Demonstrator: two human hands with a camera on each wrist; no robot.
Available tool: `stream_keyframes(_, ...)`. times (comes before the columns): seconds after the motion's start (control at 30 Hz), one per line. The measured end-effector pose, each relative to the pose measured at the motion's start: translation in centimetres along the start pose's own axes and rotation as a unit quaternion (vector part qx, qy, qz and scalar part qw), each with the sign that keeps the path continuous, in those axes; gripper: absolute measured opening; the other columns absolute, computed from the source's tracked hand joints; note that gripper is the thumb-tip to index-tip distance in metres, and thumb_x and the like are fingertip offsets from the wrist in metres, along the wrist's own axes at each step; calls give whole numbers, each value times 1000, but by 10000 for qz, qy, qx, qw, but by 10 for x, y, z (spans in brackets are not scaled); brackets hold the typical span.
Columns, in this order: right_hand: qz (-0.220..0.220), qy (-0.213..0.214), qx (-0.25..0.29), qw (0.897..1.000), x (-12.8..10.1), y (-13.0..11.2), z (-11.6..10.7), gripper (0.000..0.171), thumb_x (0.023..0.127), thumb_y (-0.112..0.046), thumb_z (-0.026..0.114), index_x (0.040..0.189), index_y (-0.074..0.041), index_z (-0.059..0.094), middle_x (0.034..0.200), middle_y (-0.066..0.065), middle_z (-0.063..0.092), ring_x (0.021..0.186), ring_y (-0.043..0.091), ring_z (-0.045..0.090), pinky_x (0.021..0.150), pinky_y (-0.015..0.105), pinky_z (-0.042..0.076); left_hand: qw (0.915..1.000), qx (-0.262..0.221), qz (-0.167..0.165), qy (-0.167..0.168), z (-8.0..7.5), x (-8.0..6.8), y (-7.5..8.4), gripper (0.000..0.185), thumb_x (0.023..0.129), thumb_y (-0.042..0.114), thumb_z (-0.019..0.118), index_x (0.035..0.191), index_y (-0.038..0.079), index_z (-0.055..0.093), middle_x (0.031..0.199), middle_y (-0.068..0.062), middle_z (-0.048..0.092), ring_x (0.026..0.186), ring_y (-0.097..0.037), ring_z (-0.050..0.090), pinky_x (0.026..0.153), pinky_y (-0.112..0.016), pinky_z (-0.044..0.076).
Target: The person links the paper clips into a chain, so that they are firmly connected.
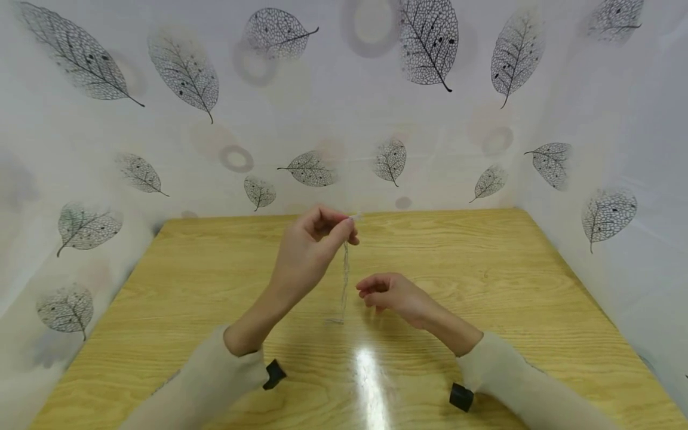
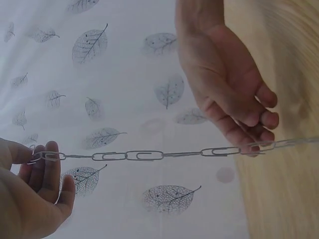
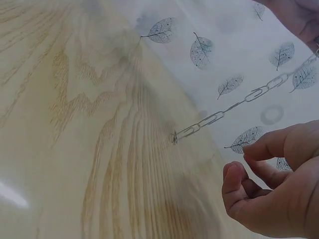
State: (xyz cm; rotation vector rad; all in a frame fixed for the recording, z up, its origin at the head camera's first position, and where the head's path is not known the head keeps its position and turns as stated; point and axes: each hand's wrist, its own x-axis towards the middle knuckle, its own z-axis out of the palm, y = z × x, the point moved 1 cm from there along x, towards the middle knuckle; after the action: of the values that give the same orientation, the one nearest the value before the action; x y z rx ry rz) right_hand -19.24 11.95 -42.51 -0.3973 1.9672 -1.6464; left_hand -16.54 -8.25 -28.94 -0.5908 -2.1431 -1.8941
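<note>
Left hand (image 1: 309, 251) pinches a paperclip chain (image 1: 344, 280) above the wooden table (image 1: 484, 286); right hand (image 1: 395, 295) hangs loose, leaf-print walls (image 1: 344, 119) around.

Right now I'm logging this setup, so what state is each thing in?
paper clip chain: linked, hanging straight, lower end touching the table.
left hand: raised, pinching the chain's top.
right hand: fingers loosely curled, beside the chain, holding nothing.

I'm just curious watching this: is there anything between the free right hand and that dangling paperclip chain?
Nothing visible. The left hand pinches the top of the chain, which hangs down to the table. The right hand hovers beside it, apart, with only open air between them.
</note>
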Motion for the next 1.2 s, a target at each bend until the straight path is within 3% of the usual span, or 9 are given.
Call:
stream_keyframes(0.1, -13, 24, 40, 10000, 1, 3, -2, 38, 100, -3, 62, 134, 13, 57, 128, 28, 61, 106, 25, 62, 84, 35, 54, 10000, -46, 61, 16, -2, 2, 4, 5, 101, 6, 66, 102, 1, 68, 87, -8, 73, 84, -22, 71, 70, -25, 49)
stream_keyframes(0.27, -65, -197, 80, 9998, 1, 10, -2, 41, 98, 0, 65, 135, 13, 56, 129, 28, 59, 110, 28, 62, 90, 33, 54, 9995, -243, 211, 11, -3, 5, 11, 6, 100, 3, 66, 101, -3, 67, 88, -11, 73, 83, -24, 71, 83, -37, 57)
stream_keyframes(0.57, -142, -562, 51, 9983, 6, 17, 8, 45, 94, 3, 71, 136, 10, 57, 126, 25, 62, 112, 28, 60, 91, 31, 54, 9986, -322, 413, 29, -3, 11, 20, 5, 99, 2, 65, 101, -3, 66, 90, -14, 72, 84, -25, 71, 81, -31, 56)
stream_keyframes(0.87, -164, -668, 123, 9976, 9, 17, 13, 43, 94, 0, 72, 134, 10, 58, 125, 24, 63, 109, 25, 62, 89, 33, 55, 9971, -455, 608, 111, -9, 16, 31, 8, 99, -1, 64, 103, -8, 65, 89, -17, 72, 82, -24, 71, 85, -38, 57)
stream_keyframes(1.2, -198, -800, -15, 9966, 14, 14, 23, 36, 96, -1, 71, 130, 8, 63, 125, 21, 67, 107, 21, 65, 86, 31, 56, 9968, -421, 677, 96, -10, 15, 33, 8, 100, -1, 64, 104, -7, 65, 91, -16, 72, 83, -24, 71, 89, -46, 57)
